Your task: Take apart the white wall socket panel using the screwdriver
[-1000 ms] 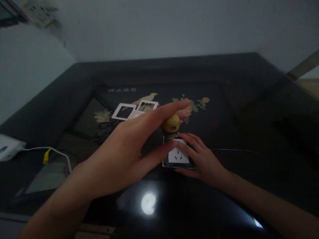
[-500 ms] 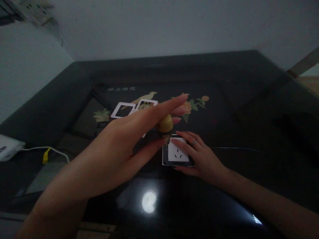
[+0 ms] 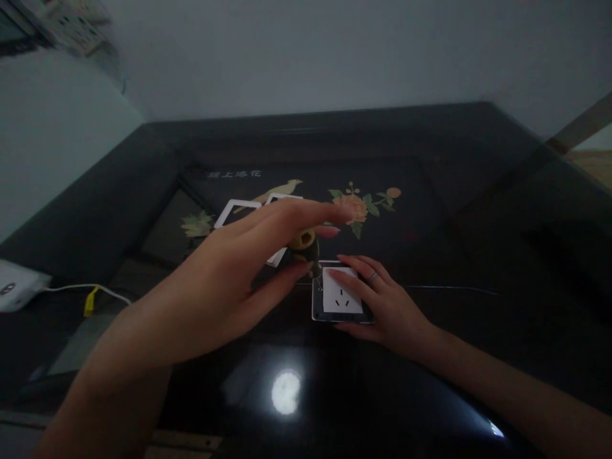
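In my left hand [image 3: 248,268] is a screwdriver [image 3: 304,245] with a yellow and dark handle. The fingers curl over its handle and the thumb presses from below. Its tip points down at a screw hole on the left side of a wall socket [image 3: 342,299], though whether it sits in a screw head I cannot tell. My right hand [image 3: 382,296] is closed round the socket's right side, fingertips on its white face and thumb at the near edge. The socket lies face up on the dark table, its outer frame off.
White socket frames [image 3: 231,205] lie on the table [image 3: 459,242] behind my left hand, partly hidden by it. A white power strip [image 3: 21,285] with a white cable and a yellow tag [image 3: 90,301] is at the left. A wall rises behind the table.
The screwdriver's handle has tilted left and toward me, and the left hand's fingers have curled in and shifted slightly left. The right hand keeps its hold on the socket.
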Tool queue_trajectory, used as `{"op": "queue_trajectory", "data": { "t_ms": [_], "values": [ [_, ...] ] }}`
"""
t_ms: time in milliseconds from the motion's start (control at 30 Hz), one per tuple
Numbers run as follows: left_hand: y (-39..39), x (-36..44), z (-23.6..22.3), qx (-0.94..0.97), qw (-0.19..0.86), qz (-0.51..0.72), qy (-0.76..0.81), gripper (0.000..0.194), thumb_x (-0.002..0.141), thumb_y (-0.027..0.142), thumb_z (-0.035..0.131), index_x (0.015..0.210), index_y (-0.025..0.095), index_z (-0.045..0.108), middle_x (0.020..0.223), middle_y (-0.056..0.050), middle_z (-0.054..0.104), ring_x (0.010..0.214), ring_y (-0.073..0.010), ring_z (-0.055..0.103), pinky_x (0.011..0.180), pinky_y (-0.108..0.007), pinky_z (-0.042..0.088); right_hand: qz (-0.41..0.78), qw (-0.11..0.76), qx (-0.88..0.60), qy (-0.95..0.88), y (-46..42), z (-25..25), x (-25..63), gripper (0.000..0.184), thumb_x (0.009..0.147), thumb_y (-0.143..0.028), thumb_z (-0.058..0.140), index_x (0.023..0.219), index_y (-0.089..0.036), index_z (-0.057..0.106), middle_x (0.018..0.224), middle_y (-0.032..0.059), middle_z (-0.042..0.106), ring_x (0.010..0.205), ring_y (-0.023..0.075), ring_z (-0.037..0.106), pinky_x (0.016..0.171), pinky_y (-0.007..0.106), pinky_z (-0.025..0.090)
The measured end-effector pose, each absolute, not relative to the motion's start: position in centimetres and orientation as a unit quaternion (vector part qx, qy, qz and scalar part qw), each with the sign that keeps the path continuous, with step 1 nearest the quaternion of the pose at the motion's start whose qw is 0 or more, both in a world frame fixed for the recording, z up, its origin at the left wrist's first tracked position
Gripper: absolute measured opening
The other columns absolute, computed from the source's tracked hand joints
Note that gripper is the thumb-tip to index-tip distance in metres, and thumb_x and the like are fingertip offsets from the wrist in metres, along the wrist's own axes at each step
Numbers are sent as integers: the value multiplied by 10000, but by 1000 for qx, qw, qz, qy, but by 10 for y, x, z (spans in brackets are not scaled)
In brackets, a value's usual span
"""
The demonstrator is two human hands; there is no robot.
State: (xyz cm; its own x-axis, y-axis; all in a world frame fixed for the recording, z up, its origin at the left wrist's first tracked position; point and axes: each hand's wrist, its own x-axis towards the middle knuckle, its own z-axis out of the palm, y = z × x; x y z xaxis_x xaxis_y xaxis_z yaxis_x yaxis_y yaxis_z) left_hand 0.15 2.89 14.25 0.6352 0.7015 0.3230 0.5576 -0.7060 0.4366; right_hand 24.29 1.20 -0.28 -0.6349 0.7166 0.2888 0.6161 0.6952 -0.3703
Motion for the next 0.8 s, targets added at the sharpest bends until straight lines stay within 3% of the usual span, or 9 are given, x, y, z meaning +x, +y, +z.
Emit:
{"op": "queue_trajectory", "data": {
  "t_ms": [133,233,400,500,667,800],
  "values": [
    [33,3,137,897,66,276,340,199,907,208,629,1098,257,604,1006,6,711,934,-165,694,831,-234,543,114,208,-372,-897,11,-3,243,729,832,-419,681,1458,-201,379,1482,178,412,1320,356,384,1020,580,484],
    [34,5,132,902,0,280,328,194,899,301,668,1062,230,589,932,-7,687,844,-166,682,727,-241,539,115,208,-374,-897,12,-3,243,727,836,-430,674,1461,-218,371,1482,172,414,1323,356,383,1023,585,482],
    [28,-1,141,910,116,218,334,464,918,177,567,1360,253,447,1272,-54,632,1151,-190,631,1006,-306,516,116,213,-372,-896,12,-3,243,731,830,-432,681,1459,-218,378,1478,173,416,1321,350,391,1027,574,482],
    [25,-7,146,919,130,187,323,513,931,138,505,1410,301,422,1239,-16,673,1081,-166,674,1011,-273,514,120,213,-377,-893,12,-3,242,732,814,-433,693,1451,-214,406,1469,174,437,1318,357,405,1023,581,481],
    [26,-9,144,909,20,237,341,168,935,327,604,1096,281,611,969,21,722,808,-153,705,756,-242,562,121,212,-378,-893,12,-3,242,711,824,-417,687,1445,-212,410,1473,170,434,1325,351,401,1025,576,481],
    [26,-7,148,875,-30,286,389,147,909,415,638,974,283,645,924,41,723,788,-164,693,704,-279,553,115,210,-374,-896,12,-2,242,722,819,-415,699,1439,-191,407,1472,183,427,1317,355,401,1021,570,489]
  ]
}}
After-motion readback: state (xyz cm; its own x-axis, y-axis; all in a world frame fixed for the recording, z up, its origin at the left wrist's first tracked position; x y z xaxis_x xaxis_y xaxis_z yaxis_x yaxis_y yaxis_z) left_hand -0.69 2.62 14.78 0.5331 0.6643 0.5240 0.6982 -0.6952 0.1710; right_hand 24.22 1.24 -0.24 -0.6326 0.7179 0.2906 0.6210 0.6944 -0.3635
